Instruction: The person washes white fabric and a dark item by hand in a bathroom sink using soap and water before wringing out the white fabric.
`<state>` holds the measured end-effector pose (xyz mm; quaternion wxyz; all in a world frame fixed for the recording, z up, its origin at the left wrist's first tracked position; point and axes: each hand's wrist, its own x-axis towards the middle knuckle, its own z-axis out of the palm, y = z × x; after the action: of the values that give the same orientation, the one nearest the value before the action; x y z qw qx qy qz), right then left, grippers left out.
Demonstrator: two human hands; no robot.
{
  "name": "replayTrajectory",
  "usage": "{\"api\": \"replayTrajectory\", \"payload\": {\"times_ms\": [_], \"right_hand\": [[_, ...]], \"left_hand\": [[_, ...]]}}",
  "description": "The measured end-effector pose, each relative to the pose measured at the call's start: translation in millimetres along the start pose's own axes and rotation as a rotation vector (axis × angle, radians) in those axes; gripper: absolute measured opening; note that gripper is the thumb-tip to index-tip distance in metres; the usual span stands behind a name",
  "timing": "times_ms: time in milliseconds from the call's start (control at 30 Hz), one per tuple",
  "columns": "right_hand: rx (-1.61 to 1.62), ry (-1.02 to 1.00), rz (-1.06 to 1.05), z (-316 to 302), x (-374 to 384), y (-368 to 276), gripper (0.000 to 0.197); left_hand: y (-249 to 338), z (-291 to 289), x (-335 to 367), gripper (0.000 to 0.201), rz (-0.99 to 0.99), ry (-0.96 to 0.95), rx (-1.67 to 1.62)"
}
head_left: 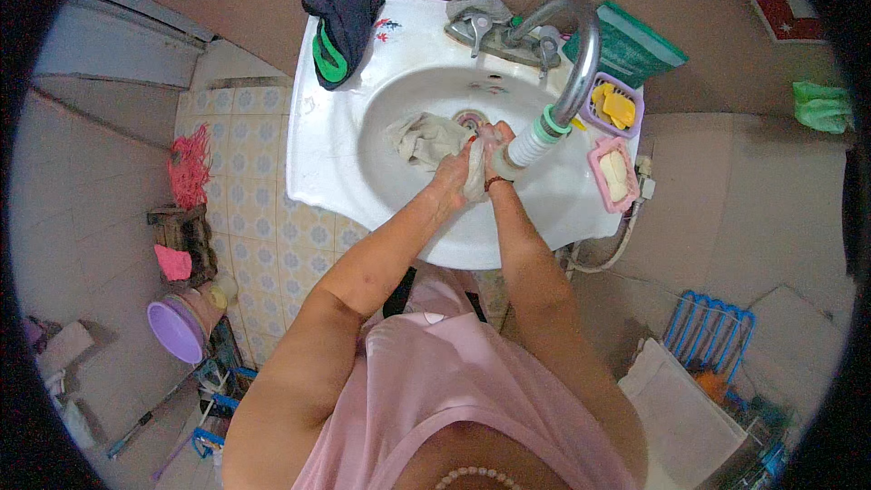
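A wet, off-white cloth lies bunched in the basin of the white sink, left of the drain. Part of it runs up between my two hands. My left hand is closed on this raised part from the left. Against its other side, my right hand grips the same cloth, its fingers partly hidden. The tap's ribbed white hose end hangs right beside my right hand. Whether water is running from it, I cannot tell.
A dark cloth with green trim lies on the sink's left rim. A grey rag sits by the tap handles. On the right edge are a purple dish with something yellow and a pink soap dish. A purple basin stands left.
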<state>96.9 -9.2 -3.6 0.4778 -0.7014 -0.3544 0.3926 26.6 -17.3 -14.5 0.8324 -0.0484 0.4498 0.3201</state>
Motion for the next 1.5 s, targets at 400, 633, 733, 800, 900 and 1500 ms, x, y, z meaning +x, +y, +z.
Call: {"api": "replayTrajectory", "payload": {"times_ms": [400,633,733,800,900,1500], "right_hand": [[-0.291,-0.015,-0.143,16.6,-2.6,7.6,0.018],[0.37,-0.559,0.237,-6.1,-11.2,62.4,0.047],[0.335,-0.406,0.432,-14.0,-9.0,40.3,0.046],[0.14,-0.253,0.179,-27.6,3.4,93.8,0.045],[-0.399,-0.264,-0.176,-7.8,-25.9,25.7,0.029],[-0.528,-0.223,-0.546,39.6,-52.8,-58.0,0.015]], "left_hand": [[18.8,-2.6,-3.2,0.05,0.047,0.191,0.102],[31.9,2.1,-39.1,0.041,0.315,0.139,1.481],[-6.7,-4.0,-46.9,0.04,0.519,0.013,1.202],[-27.5,-4.3,-42.0,0.04,0.635,-0.105,1.024],[-8.3,-28.1,-3.4,0.062,0.026,-0.053,-0.04],[-19.0,-89.5,97.2,0.021,0.632,-0.362,0.057]]}}
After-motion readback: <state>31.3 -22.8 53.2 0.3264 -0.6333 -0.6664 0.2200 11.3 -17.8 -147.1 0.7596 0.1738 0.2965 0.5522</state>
